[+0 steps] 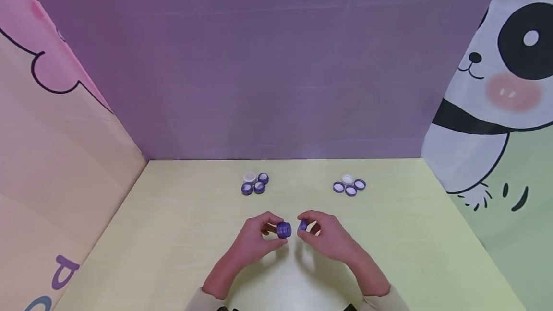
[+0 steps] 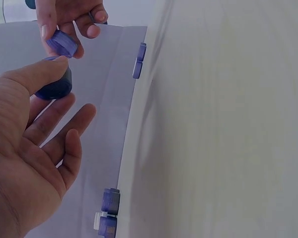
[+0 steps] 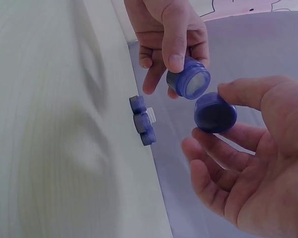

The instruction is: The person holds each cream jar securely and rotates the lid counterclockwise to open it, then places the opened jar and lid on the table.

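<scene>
Over the near middle of the table, my left hand [image 1: 255,240] pinches a small purple jar [image 1: 283,230] between thumb and fingers. Its threaded mouth is turned toward the right hand, and in the right wrist view the jar [image 3: 189,79] has no lid on it. Opposite it, my right hand [image 1: 326,235] pinches a purple lid [image 1: 302,226] by its rim. In the left wrist view the lid [image 2: 63,44] is tilted close to the jar [image 2: 57,84]. A narrow gap parts the two in the head view.
Farther back, left of the middle, several purple jars [image 1: 259,187] stand grouped with a whitish jar [image 1: 249,177]. To their right lie several purple-rimmed lids [image 1: 351,191] around a white lid [image 1: 347,179]. A purple wall [image 1: 276,85] rises behind the table [image 1: 173,239].
</scene>
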Demonstrator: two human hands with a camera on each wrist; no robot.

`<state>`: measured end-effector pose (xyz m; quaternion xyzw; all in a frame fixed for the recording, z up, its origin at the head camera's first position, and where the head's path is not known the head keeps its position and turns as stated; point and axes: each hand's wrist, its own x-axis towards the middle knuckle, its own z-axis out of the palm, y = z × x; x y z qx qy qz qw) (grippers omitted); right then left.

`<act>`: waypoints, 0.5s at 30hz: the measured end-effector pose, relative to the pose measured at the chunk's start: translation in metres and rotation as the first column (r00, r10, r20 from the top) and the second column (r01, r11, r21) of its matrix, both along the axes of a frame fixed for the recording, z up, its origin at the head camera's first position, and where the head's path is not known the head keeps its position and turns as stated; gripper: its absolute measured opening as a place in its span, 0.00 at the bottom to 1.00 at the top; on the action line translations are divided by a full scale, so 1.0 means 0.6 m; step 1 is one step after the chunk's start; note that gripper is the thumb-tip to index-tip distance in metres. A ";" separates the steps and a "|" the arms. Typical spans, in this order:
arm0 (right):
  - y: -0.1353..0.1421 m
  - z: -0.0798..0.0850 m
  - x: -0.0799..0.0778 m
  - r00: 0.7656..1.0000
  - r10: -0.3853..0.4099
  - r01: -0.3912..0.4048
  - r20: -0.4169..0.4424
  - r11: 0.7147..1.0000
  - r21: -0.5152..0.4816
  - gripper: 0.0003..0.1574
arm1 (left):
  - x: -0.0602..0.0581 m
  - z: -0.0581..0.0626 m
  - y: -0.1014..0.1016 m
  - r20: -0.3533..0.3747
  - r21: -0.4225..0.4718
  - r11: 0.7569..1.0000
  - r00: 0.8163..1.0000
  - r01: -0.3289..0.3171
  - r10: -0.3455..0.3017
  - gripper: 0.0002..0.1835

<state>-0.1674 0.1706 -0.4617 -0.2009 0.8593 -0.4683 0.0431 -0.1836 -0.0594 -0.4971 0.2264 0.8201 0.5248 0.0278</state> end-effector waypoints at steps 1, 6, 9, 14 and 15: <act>0.001 0.001 0.001 1.000 -0.001 0.001 0.002 1.000 -0.004 0.17 | -0.001 -0.001 -0.001 -0.003 0.000 1.000 1.000 -0.001 0.001 0.18; 0.006 0.001 0.001 1.000 -0.004 0.004 0.007 1.000 -0.027 0.18 | 0.010 0.024 0.002 0.028 0.021 1.000 1.000 -0.004 0.003 0.18; 0.009 -0.002 0.000 1.000 -0.010 0.010 0.005 1.000 -0.016 0.21 | 0.011 0.027 0.003 0.041 0.024 1.000 0.999 -0.007 0.006 0.18; 0.012 -0.005 -0.001 0.999 -0.029 0.029 0.019 0.999 0.025 0.19 | 0.000 0.003 -0.001 0.020 0.014 1.000 1.000 -0.008 0.008 0.19; 0.012 -0.005 -0.001 0.999 -0.038 0.037 0.016 0.999 0.033 0.18 | 0.000 0.003 -0.001 0.018 0.016 1.000 1.000 -0.007 0.007 0.18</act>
